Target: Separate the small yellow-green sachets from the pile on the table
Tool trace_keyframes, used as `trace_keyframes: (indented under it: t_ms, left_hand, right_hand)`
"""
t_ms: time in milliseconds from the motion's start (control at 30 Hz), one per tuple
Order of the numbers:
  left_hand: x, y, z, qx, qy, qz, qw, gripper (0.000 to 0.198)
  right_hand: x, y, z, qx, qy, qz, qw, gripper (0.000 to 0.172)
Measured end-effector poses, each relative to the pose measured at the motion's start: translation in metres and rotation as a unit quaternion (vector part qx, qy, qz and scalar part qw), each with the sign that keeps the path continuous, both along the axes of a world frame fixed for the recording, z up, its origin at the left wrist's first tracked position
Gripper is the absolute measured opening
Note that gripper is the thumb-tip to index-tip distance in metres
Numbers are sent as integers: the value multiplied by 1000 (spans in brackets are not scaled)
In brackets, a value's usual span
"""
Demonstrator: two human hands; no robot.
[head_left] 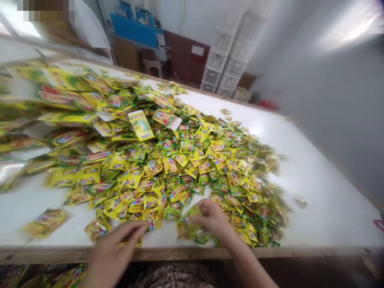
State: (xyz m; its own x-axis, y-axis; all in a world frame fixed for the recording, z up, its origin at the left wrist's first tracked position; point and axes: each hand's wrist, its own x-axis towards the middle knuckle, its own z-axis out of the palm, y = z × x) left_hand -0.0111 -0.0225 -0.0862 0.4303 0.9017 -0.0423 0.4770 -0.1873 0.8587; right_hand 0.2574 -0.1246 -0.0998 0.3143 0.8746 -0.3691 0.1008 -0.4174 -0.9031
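Note:
A big heap of small yellow and green packets (183, 160) covers the middle of the white table (315, 208). My left hand (120, 240), smeared by motion, is low at the table's front edge, over a yellow packet partly hidden beneath it. To its right, my right hand (210, 216) has its fingers bent together at the front of the heap, on a green packet (192, 216). Flat yellow cartons (141, 126) lie on the heap's left part. Two packets sit apart near the front left, one of them a yellow packet (46, 223).
The table's wooden front edge (168, 253) runs below my hands. More packets (66, 278) show beneath it at the lower left. Stacked white crates (222, 64), a stool (151, 62) and a blue-topped desk (135, 30) stand beyond the table. Something red lies behind the far edge.

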Motion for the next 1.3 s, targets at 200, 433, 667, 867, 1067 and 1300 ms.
trace_keyframes:
  t_ms: [200,433,667,867,1067,1300]
  left_hand:
    - [86,-24,-27,16,120,-208,971,31]
    - [81,-22,-19,-138,8,-152,979,14]
    - [92,-34,2,-356,-183,-37,916,28]
    - [94,-35,-3,-298,-212,-14,931,32]
    - [87,-25,-4,-228,-122,-162,952,44]
    - [110,89,65,60,-77,51,994,18]
  right_hand:
    - [-37,-20,-15,22,-135,-25,990,27]
    - [-31,-21,-15,51,-29,-24,998,19]
    - [-35,-13,-16,82,76,-82,990,16]
    - [-46,-9,-13,104,63,-115,986,27]
    - [-33,-8,-33,113,131,-47,984,37]
    - [-14,-16,-49,145,-292,38,945,14]
